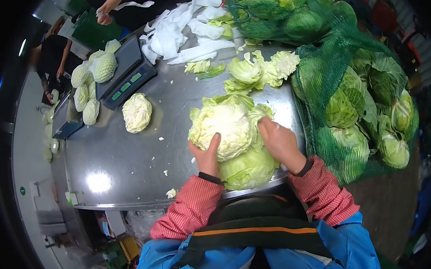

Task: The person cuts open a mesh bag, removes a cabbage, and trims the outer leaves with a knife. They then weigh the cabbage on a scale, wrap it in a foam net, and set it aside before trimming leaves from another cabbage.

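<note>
A pale, partly peeled cabbage [226, 127] rests on the metal table in front of me. My left hand [207, 157] grips its near left side, with the thumb up on the head. On the other side, my right hand [280, 142] is closed, slightly blurred, at the edge of a loosened cabbage leaf [260, 112]; its fingertips are partly hidden. Broad green outer leaves [248, 170] lie under and in front of the head. Beyond it sits a heap of torn leaves [259, 70]. Another peeled cabbage [137, 113] stands apart to the left.
Green net sacks of cabbages [345, 108] border the table on the right and at the back. White foam netting [175, 28] is piled at the far side. A scale [129, 75] stands left, beside net-wrapped cabbages [91, 77]. Another person's hand [104, 13] holds a white strip.
</note>
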{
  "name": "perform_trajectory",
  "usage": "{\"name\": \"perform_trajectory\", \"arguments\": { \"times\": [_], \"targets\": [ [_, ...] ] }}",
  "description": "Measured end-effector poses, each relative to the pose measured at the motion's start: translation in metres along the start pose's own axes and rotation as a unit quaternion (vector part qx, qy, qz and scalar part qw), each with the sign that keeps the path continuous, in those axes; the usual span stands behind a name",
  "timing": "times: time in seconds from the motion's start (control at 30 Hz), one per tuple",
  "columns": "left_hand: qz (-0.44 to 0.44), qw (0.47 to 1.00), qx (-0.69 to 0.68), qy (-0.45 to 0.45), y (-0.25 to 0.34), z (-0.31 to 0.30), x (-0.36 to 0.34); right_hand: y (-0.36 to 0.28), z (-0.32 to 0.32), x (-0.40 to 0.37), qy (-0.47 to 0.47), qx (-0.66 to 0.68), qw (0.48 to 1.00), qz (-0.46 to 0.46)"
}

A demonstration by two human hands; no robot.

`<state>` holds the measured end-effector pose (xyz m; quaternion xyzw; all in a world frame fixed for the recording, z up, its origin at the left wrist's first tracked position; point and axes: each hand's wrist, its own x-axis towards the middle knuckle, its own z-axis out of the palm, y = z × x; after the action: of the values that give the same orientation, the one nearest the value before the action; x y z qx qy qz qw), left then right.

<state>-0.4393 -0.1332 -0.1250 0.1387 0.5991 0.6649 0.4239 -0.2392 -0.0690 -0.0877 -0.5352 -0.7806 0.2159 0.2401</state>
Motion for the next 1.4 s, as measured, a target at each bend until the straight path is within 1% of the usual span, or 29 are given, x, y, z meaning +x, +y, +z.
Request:
{"name": "perform_trajectory", "arguments": {
  "times": [0.07, 0.13, 0.23, 0.27, 0.37, 0.4, 0.47, 0.5, 0.6, 0.67, 0.7, 0.73, 0.77, 0.8, 0.83, 0.87, 0.9, 0.93, 0.97, 1.0, 1.03, 1.07, 1.1, 1.17, 1.2, 1.27, 1.37, 1.4],
  "targets": [
    [0.006, 0.999, 0.036, 0.025, -0.017, 0.008, 0.002, 0.000, 0.004, -0.020, -0.015, -0.049, 0.998, -0.033],
    [-0.006, 0.998, 0.055, 0.040, -0.016, 0.017, 0.001, -0.003, -0.002, -0.035, -0.031, -0.105, 0.993, -0.045],
    [-0.031, 0.998, 0.047, 0.039, -0.012, 0.016, 0.009, 0.022, 0.007, -0.037, 0.023, -0.107, 0.994, 0.018],
    [-0.034, 0.999, 0.016, 0.019, -0.007, 0.017, 0.006, 0.034, 0.004, -0.032, -0.004, -0.026, 0.996, 0.083],
    [-0.033, 0.999, -0.028, -0.008, -0.007, 0.015, 0.005, 0.033, -0.001, -0.023, -0.029, -0.030, 0.998, 0.053],
    [-0.035, 0.999, -0.038, -0.019, -0.005, 0.015, 0.003, 0.014, -0.009, -0.018, -0.034, -0.007, 0.999, 0.031],
    [-0.041, 0.997, -0.053, -0.042, 0.000, 0.012, -0.005, -0.020, -0.021, -0.001, 0.046, 0.013, 0.999, 0.016],
    [-0.021, 0.997, -0.044, -0.056, 0.004, 0.012, -0.009, -0.028, -0.024, 0.005, 0.084, 0.024, 0.996, 0.007],
    [0.041, 0.995, -0.026, -0.092, 0.011, 0.013, -0.010, -0.025, -0.021, 0.022, 0.017, 0.093, 0.992, 0.081],
    [0.075, 0.993, -0.024, -0.093, 0.008, 0.005, -0.002, -0.019, -0.026, 0.023, 0.007, 0.139, 0.985, 0.099],
    [0.015, 0.990, -0.089, -0.111, 0.013, 0.001, 0.000, -0.014, -0.029, 0.020, 0.001, 0.163, 0.980, 0.110],
    [-0.042, 0.978, -0.156, -0.129, 0.021, -0.001, 0.003, 0.000, -0.019, 0.017, 0.023, 0.098, 0.989, 0.106],
    [-0.097, 0.959, -0.221, -0.148, 0.030, 0.002, 0.005, 0.011, -0.010, 0.013, 0.033, 0.106, 0.988, 0.106],
    [-0.082, 0.967, -0.201, -0.137, 0.038, 0.009, 0.003, 0.018, -0.003, 0.009, 0.045, 0.114, 0.987, 0.108],
    [-0.128, 0.955, -0.227, -0.141, 0.048, 0.011, -0.001, 0.028, 0.005, 0.005, 0.054, 0.122, 0.985, 0.109],
    [-0.173, 0.941, -0.253, -0.144, 0.058, 0.011, -0.005, 0.048, 0.017, 0.005, 0.040, 0.152, 0.981, 0.117],
    [-0.219, 0.924, -0.276, -0.147, 0.065, 0.009, -0.006, 0.042, 0.011, 0.005, 0.051, 0.109, 0.988, 0.093],
    [-0.234, 0.899, -0.297, -0.222, 0.065, 0.008, -0.001, 0.029, -0.003, 0.006, 0.064, 0.066, 0.993, 0.068],
    [-0.215, 0.908, -0.272, -0.235, 0.066, 0.008, 0.001, 0.015, -0.019, 0.010, 0.079, 0.023, 0.996, 0.043],
    [-0.198, 0.916, -0.248, -0.245, 0.072, 0.012, -0.004, -0.002, -0.037, 0.014, 0.054, 0.046, 0.996, 0.049],
    [-0.182, 0.923, -0.221, -0.256, 0.077, 0.016, -0.011, -0.013, -0.053, 0.018, -0.015, 0.209, 0.975, 0.078],
    [-0.096, 0.931, -0.194, -0.294, 0.080, 0.020, -0.017, -0.022, -0.069, 0.023, -0.080, 0.365, 0.921, 0.107],
    [-0.025, 0.923, -0.184, -0.338, 0.084, 0.019, -0.011, -0.027, -0.068, 0.026, -0.085, 0.422, 0.898, 0.085],
    [-0.067, 0.882, -0.296, -0.362, 0.095, 0.011, -0.003, -0.036, -0.066, 0.031, -0.103, 0.534, 0.838, 0.045],
    [-0.089, 0.894, -0.253, -0.359, 0.091, 0.004, 0.008, -0.034, -0.062, 0.033, -0.114, 0.531, 0.839, 0.045],
    [-0.128, 0.912, -0.166, -0.352, 0.077, -0.002, 0.039, -0.031, -0.052, 0.032, -0.145, 0.525, 0.833, 0.098],
    [-0.141, 0.934, -0.109, -0.311, 0.069, 0.006, 0.031, -0.025, -0.045, 0.035, -0.183, 0.546, 0.796, 0.190],
    [-0.131, 0.938, -0.131, -0.293, 0.065, 0.008, 0.027, -0.026, -0.042, 0.036, -0.166, 0.527, 0.812, 0.187]
  ]
}}
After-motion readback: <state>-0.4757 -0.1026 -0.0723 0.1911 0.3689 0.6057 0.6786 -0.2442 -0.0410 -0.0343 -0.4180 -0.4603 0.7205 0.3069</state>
